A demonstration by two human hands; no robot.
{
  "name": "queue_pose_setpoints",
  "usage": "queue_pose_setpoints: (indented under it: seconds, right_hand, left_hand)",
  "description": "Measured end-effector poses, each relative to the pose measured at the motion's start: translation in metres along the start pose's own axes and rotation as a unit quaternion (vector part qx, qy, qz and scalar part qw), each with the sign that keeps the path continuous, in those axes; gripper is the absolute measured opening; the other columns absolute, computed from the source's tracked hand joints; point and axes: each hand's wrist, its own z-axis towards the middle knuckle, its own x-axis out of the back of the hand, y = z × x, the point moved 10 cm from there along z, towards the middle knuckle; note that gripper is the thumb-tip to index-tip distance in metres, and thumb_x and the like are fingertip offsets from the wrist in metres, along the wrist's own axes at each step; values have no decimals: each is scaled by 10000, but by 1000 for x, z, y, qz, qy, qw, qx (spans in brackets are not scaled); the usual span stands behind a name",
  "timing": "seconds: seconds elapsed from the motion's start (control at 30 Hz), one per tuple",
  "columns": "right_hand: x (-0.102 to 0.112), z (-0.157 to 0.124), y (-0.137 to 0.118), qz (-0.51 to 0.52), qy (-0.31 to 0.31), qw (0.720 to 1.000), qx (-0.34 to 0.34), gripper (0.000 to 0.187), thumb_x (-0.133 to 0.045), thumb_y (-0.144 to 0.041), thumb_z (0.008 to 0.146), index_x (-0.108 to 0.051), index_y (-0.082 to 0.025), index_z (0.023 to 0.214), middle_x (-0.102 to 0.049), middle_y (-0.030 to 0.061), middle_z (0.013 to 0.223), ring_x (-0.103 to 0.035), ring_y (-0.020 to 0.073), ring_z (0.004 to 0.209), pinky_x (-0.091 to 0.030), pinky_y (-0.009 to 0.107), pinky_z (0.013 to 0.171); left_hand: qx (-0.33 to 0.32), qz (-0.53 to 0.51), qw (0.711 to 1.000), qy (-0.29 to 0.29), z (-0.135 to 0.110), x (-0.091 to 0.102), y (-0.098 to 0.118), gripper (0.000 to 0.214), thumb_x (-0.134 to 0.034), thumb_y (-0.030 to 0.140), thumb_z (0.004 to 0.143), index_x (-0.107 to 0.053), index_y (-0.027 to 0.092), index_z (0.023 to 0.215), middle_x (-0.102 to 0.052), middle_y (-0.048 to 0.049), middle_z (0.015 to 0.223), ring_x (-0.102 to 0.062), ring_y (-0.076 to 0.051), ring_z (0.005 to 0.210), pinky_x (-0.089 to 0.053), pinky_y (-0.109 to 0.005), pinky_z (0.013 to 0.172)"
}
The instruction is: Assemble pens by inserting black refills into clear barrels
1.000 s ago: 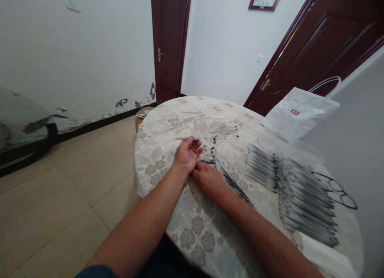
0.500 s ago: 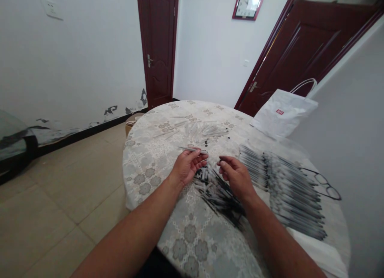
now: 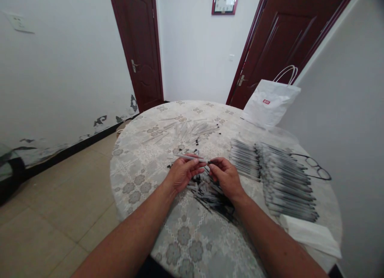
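Observation:
My left hand (image 3: 181,173) grips a clear pen barrel (image 3: 187,157) between thumb and fingers, lying crosswise above the table. My right hand (image 3: 225,175) pinches a small black pen part (image 3: 211,162) right at the barrel's right end. Both hands hover over a loose heap of black pen refills (image 3: 210,192) on the round table (image 3: 144,166) with its flowered cloth. Beyond the hands lies a scatter of clear barrels (image 3: 195,129) with a few black caps (image 3: 197,142).
Rows of assembled pens (image 3: 276,176) cover the table's right side, with eyeglasses (image 3: 315,166) beyond them. A white paper bag (image 3: 270,102) stands at the back right, and a folded white cloth (image 3: 309,234) lies at the near right. Dark doors stand behind.
My right hand lifted from the refill heap holding a small black part and came up to the barrel's end in my left hand. The view has shifted left and down.

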Motion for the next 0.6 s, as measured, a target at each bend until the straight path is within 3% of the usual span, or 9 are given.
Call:
queue_pose_setpoints:
  seconds: [0.6]
  right_hand:
    - [1, -1, 0, -39, 10, 999, 8, 296, -734, -424, 774, -636, -197, 936, -600, -34, 636, -469, 96, 491, -351, 218, 448]
  left_hand:
    - [1, 16, 1000, -3, 0, -2, -1, 270, -777, 219, 761, -635, 126, 971, -742, -110, 933, -721, -213, 878, -583, -343, 793]
